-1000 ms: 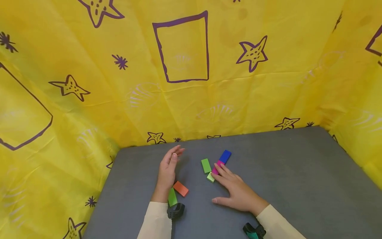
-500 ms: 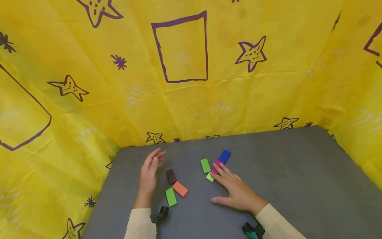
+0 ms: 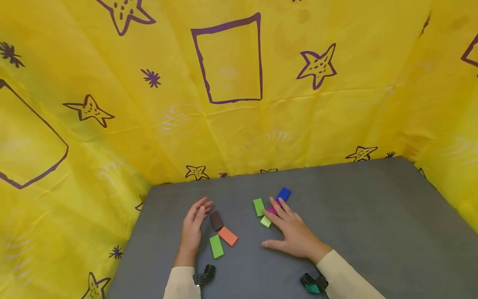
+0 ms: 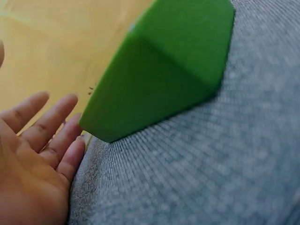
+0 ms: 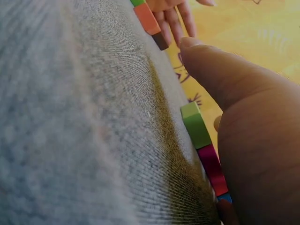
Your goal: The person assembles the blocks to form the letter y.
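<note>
My left hand (image 3: 192, 228) stands on its edge, fingers loosely bent, beside a dark brown block (image 3: 216, 220). An orange block (image 3: 228, 236) adjoins the brown one, with a green block (image 3: 216, 246) just below; that green block (image 4: 164, 70) looms close in the left wrist view. My right hand (image 3: 295, 232) lies spread, palm down, fingertips over a magenta block (image 3: 274, 209) and at a light green block (image 3: 266, 221). A blue block (image 3: 284, 194) extends beyond the magenta one. Another green block (image 3: 259, 207) lies left of these fingertips. The right fingertips are hidden in the right wrist view.
All the blocks lie on a grey cloth-covered table (image 3: 354, 216). Behind and at both sides hangs a yellow curtain (image 3: 231, 137) printed with purple stars and frames. Each wrist wears a dark strap (image 3: 204, 275).
My left hand has drawn left off the brown block, uncovering it, then come slightly back towards it. The right hand has shifted only a little over the magenta and light green blocks.
</note>
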A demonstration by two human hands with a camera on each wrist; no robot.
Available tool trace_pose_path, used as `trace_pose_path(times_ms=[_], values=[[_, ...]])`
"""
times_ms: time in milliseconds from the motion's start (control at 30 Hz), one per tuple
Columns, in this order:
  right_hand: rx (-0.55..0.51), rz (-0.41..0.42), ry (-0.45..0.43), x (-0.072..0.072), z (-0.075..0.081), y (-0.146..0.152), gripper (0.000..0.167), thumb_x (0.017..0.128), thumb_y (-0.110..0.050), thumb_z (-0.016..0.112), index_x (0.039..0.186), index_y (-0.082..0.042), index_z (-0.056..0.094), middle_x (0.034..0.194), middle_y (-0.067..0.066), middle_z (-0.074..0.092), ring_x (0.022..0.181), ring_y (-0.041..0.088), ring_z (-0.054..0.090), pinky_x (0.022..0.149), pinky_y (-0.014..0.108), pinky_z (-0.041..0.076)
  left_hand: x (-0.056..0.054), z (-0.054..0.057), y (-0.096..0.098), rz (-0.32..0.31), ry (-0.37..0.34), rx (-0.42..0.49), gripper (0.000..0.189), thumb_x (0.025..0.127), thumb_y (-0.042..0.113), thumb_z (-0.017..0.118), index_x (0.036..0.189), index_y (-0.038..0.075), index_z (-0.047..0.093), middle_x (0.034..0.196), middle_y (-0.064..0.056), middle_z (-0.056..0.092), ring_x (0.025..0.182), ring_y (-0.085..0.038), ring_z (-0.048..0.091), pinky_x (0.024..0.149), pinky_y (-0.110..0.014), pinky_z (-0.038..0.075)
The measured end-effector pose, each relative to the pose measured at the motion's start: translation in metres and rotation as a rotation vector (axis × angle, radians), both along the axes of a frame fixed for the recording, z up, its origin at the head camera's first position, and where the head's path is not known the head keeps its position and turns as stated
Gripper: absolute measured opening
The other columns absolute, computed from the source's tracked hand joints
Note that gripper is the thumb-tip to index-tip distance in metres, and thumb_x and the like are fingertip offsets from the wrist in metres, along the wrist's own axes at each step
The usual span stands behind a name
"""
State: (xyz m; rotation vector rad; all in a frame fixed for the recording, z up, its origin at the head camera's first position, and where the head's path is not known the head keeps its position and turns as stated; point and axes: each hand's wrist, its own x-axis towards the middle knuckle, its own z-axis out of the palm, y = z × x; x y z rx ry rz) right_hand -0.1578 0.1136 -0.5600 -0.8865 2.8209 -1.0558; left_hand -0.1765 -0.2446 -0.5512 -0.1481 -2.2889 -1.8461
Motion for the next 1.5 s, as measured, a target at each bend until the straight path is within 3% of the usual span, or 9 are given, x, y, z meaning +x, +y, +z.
trace_pose_path(times_ms=[400, 667, 800, 967, 1500], values=[[0.053, 0.013, 0.003, 0.0013, 0.0023, -0.0003, 0.092, 0.094, -0.070, 0.074, 0.166, -0.019, 0.049, 0.180, 0.011, 0.018, 0.165, 0.038, 0.002, 0.118, 0.075, 0.025, -0.0006, -0.0029, -0.0005, -0.040, -0.037, -0.007, 0.048, 0.112, 0.014, 0.064, 0.157, -0.001, 0.053, 0.146, -0.020, 0.064, 0.137, -0.037, 0.057, 0.107, -0.020, 0.045], [0.053, 0.009, 0.008, 0.0010, -0.0012, 0.0007, 0.091, 0.095, -0.070, 0.074, 0.166, -0.019, 0.050, 0.180, 0.010, 0.019, 0.165, 0.038, 0.002, 0.118, 0.075, 0.026, -0.0016, -0.0028, 0.0012, -0.086, -0.063, -0.185, 0.069, 0.097, 0.001, 0.081, 0.160, 0.008, 0.053, 0.148, -0.010, 0.066, 0.138, -0.032, 0.057, 0.116, -0.060, 0.035], [0.049, 0.008, 0.010, 0.0010, -0.0004, 0.0008, 0.091, 0.094, -0.070, 0.075, 0.166, -0.019, 0.050, 0.180, 0.010, 0.020, 0.165, 0.038, 0.002, 0.117, 0.075, 0.026, -0.0026, -0.0031, 0.0009, -0.139, -0.064, -0.275, 0.077, 0.091, -0.003, 0.084, 0.160, 0.010, 0.053, 0.148, -0.003, 0.066, 0.141, -0.029, 0.055, 0.118, -0.061, 0.035], [0.052, 0.006, 0.009, 0.0007, 0.0001, 0.0009, 0.091, 0.094, -0.069, 0.075, 0.166, -0.020, 0.050, 0.180, 0.009, 0.020, 0.165, 0.037, 0.002, 0.117, 0.075, 0.026, -0.0017, -0.0027, 0.0018, -0.169, -0.096, -0.320, 0.081, 0.087, -0.005, 0.084, 0.160, 0.012, 0.055, 0.149, 0.003, 0.065, 0.148, -0.028, 0.048, 0.122, -0.061, 0.029], [0.067, 0.001, 0.009, -0.0002, -0.0009, 0.0001, 0.091, 0.095, -0.069, 0.075, 0.167, -0.021, 0.049, 0.180, 0.009, 0.020, 0.165, 0.038, 0.003, 0.118, 0.075, 0.026, -0.0044, -0.0060, 0.0038, -0.038, -0.071, -0.432, 0.074, 0.087, 0.008, 0.093, 0.154, 0.012, 0.062, 0.145, -0.002, 0.063, 0.139, -0.029, 0.053, 0.115, -0.060, 0.041]])
